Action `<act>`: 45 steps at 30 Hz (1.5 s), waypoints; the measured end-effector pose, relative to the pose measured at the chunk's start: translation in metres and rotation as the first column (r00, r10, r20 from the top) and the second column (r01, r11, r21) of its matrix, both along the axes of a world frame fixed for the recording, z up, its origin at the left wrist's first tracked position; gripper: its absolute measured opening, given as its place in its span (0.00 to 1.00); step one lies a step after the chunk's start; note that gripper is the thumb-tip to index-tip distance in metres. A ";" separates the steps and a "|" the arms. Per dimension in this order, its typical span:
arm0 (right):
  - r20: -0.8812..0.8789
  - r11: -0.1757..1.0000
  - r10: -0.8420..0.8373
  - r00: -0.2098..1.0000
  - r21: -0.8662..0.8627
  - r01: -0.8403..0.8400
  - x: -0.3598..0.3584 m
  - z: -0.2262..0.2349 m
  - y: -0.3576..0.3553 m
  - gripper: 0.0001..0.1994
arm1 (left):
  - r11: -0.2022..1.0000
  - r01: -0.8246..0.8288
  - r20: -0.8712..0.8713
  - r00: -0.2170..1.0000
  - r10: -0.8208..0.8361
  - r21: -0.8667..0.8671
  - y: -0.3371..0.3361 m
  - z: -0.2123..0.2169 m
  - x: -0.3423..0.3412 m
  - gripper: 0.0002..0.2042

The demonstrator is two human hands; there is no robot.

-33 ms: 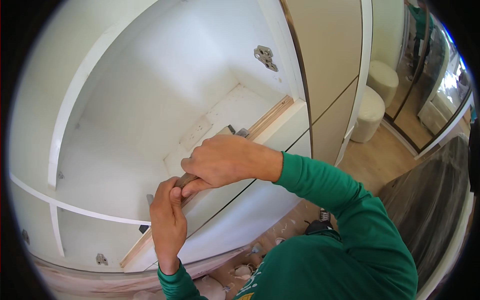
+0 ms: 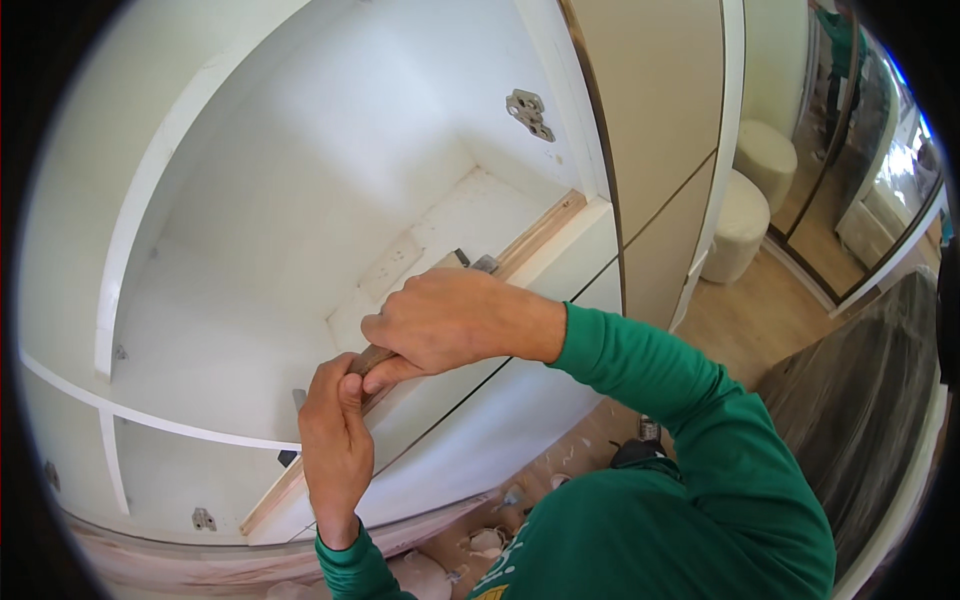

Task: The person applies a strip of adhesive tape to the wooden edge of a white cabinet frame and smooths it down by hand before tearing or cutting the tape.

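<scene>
My right hand [image 2: 445,320] closes over a brown, wooden-looking piece [image 2: 372,360], with the thumb along its near side. At the lower end of that piece, my left hand [image 2: 338,425] is closed round it, thumb up. Most of the piece is hidden in the hands, so its exact kind does not show. Both hands rest at a pale wooden strip [image 2: 540,236] running along the front edge of a white cabinet. Just past my right hand, a grey metallic part [image 2: 485,264] and a dark-tipped bar [image 2: 460,258] show. A short grey end [image 2: 299,398] sticks up beside my left fingers.
A metal hinge [image 2: 530,115] sits on the inner cabinet wall, another hinge [image 2: 203,518] lower left. Drawer fronts [image 2: 560,350] lie below the strip. To the right are a white stool [image 2: 738,228], a mirrored door [image 2: 815,180] and a dark, plastic-wrapped item [image 2: 850,390]. Debris [image 2: 488,543] litters the floor.
</scene>
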State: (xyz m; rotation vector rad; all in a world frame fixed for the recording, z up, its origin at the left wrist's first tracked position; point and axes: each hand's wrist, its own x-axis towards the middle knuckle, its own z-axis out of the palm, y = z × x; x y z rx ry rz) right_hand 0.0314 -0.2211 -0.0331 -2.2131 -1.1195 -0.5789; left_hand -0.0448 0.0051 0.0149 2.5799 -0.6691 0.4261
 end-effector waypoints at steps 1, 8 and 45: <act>0.009 1.000 -0.001 1.000 0.011 0.001 -0.001 0.001 -0.001 0.36 | 1.000 -0.002 0.015 1.000 0.002 -0.002 -0.001 0.001 -0.002 0.20; -0.001 1.000 -0.014 1.000 0.014 0.014 0.002 0.002 -0.012 0.36 | 1.000 0.014 -0.002 1.000 -0.014 -0.005 -0.009 0.003 0.006 0.19; 0.025 0.990 0.090 0.996 0.107 -0.092 0.005 0.004 0.018 0.36 | 0.997 -0.074 -0.056 0.996 0.075 0.012 0.013 0.024 -0.010 0.20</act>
